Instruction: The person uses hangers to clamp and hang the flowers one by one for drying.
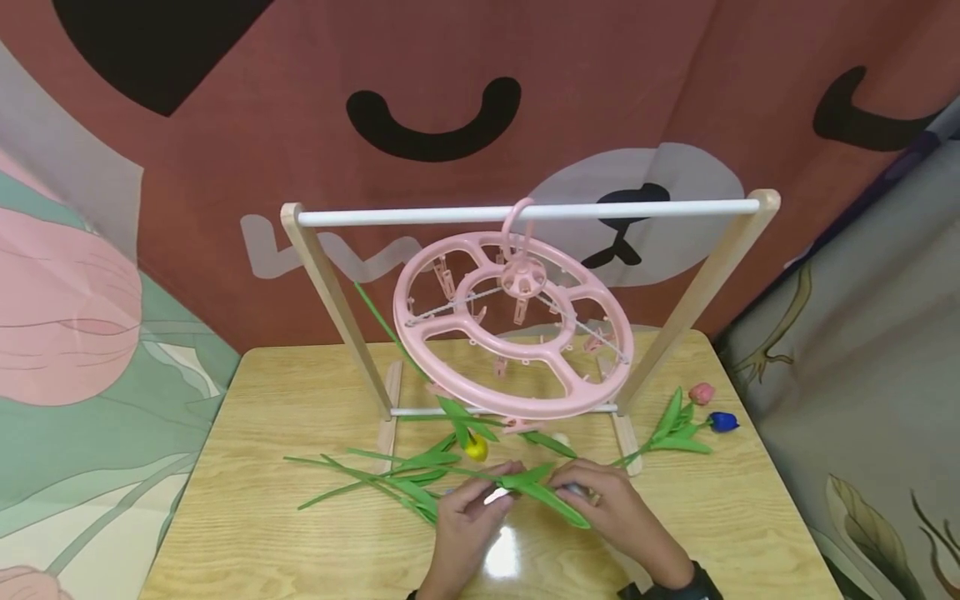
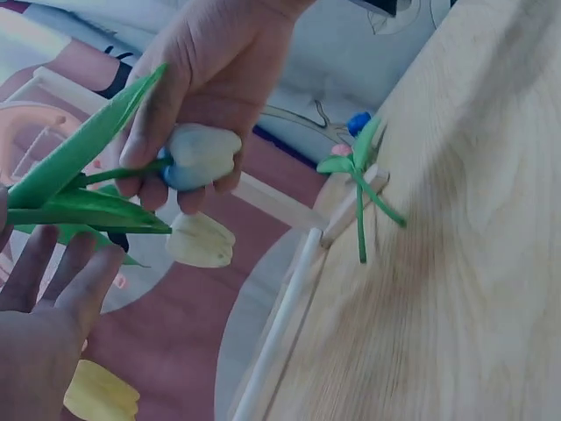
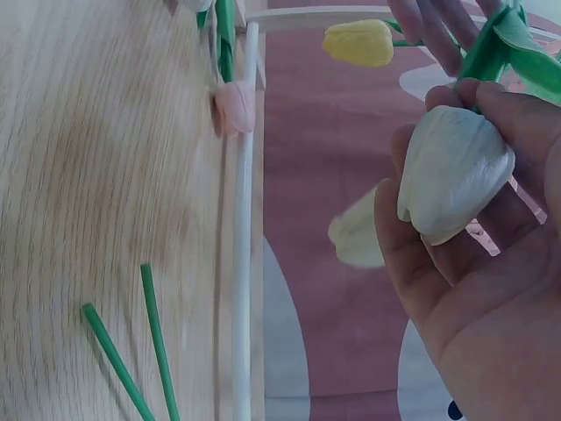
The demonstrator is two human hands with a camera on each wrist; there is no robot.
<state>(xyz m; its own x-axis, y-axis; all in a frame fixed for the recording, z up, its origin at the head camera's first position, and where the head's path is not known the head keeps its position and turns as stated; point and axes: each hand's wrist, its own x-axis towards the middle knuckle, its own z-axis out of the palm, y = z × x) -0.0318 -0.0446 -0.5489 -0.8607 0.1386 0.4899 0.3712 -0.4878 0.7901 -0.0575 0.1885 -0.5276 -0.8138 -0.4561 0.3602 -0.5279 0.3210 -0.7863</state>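
Both hands hold one artificial tulip in front of the pink round clip hanger (image 1: 513, 408). My right hand (image 1: 611, 504) pinches its stem just under the bloom. The white bloom (image 3: 456, 175), bluish near its base in the left wrist view, lies against the right fingers. My left hand (image 1: 472, 517) pinches the tulip lower down, by its long green leaves (image 1: 551, 500). Behind the hands a yellow tulip (image 1: 477, 448) and a cream tulip (image 3: 355, 237) hang head down below the hanger, the cream one partly hidden by the right hand in the right wrist view.
The hanger hooks over the white bar (image 1: 637, 210) of a wooden-legged stand (image 1: 330, 292). Several tulip stems (image 1: 360, 479) lie at the left of the table (image 1: 247, 533). A pink tulip (image 1: 702, 393) and a blue tulip (image 1: 723, 422) lie at the right. A patterned curtain (image 1: 450, 50) hangs behind.
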